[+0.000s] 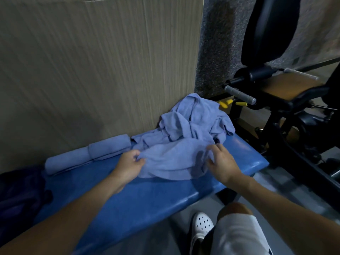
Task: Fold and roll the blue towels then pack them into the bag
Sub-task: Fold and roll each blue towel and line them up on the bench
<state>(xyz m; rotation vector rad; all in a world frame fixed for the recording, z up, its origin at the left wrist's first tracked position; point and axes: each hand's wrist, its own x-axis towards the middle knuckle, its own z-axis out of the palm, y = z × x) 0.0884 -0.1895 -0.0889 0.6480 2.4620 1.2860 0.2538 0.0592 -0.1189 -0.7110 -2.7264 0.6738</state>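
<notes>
Front towel [171, 159], light blue and rumpled, spread loose across the far half of the blue padded tabletop [147, 196]. Left hand [128, 164] at its left edge, thumb and fingers pinching a bunch of the cloth. Right hand [220, 162] at its right side, fingers bent and dug into a fold (somewhat blurred, but plainly gripping). Both forearms bare, reaching in from the near edge.

Just behind and touching the front towel: heap of towels [195, 122], same blue, crumpled and piled against the ribbed wall panel [92, 70] at the tabletop's far right corner. Left of the heap, along the foot of the panel: two rolled towels [88, 153], lying end to end and touching each other. Further left, at the frame edge: dark bag [20, 196], slumped by the tabletop's left end, its opening too dim to make out.

Right of the tabletop, apart from the towels: black exercise machine [276, 92] with a grey handle [239, 93] and yellow knobs [225, 103]. Near the tabletop's front edge: a knee above white shorts [237, 234] and a white perforated clog [202, 225] on the grey floor [147, 242].
</notes>
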